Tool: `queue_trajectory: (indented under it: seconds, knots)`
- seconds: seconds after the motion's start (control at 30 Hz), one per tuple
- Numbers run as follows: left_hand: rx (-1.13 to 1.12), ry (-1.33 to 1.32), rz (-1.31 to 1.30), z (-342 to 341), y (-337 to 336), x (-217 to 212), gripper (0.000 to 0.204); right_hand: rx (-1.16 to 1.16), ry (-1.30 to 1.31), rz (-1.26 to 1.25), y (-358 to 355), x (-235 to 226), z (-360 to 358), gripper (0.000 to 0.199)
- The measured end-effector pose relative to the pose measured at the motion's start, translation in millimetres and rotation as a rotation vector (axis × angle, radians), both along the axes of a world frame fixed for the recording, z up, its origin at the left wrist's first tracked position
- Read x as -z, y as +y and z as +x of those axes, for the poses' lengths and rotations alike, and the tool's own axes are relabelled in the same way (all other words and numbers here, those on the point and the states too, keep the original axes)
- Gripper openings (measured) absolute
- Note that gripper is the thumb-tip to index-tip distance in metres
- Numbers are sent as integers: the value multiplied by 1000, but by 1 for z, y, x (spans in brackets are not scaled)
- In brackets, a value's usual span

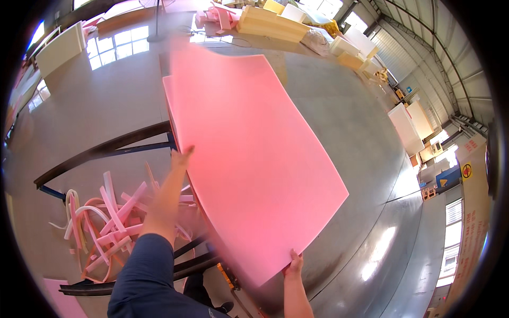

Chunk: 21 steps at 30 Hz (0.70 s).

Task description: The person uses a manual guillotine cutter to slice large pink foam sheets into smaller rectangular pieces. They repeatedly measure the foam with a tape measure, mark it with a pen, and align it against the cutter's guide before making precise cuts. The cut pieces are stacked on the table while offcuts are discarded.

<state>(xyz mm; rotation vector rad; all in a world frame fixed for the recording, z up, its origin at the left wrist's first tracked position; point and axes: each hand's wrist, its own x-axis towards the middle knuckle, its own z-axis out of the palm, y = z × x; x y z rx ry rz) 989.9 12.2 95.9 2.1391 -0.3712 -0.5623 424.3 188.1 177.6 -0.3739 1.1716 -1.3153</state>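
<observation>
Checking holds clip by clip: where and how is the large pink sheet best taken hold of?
The large pink sheet is probably best pinched at two edges: the long left one, from the left, and the near one, from the person's side. Broad, thin and curved at its far end, it might sag from one hold. The left grip and right grip are there, respectively.

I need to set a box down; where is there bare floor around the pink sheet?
The widest bare patch is grey floor right of the pink sheet. Another lies upper left, between the sheet and the pale panel. Lower left is crowded: strips lie tangled between two dark rails. So is the top, where blocks are piled.
</observation>
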Motion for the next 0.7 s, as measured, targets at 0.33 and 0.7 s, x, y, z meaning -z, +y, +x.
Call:
queue_trajectory:
  seconds: [0.33, 0.7]
  knots:
    - [158, -85, -385, -73, -54, -137, 64, -21, 572, -197, -81, -139, -15, 52]
    - [411, -195, 67, -11, -47, 11, 51, 116, 243, -190, -23, -32, 16, 55]
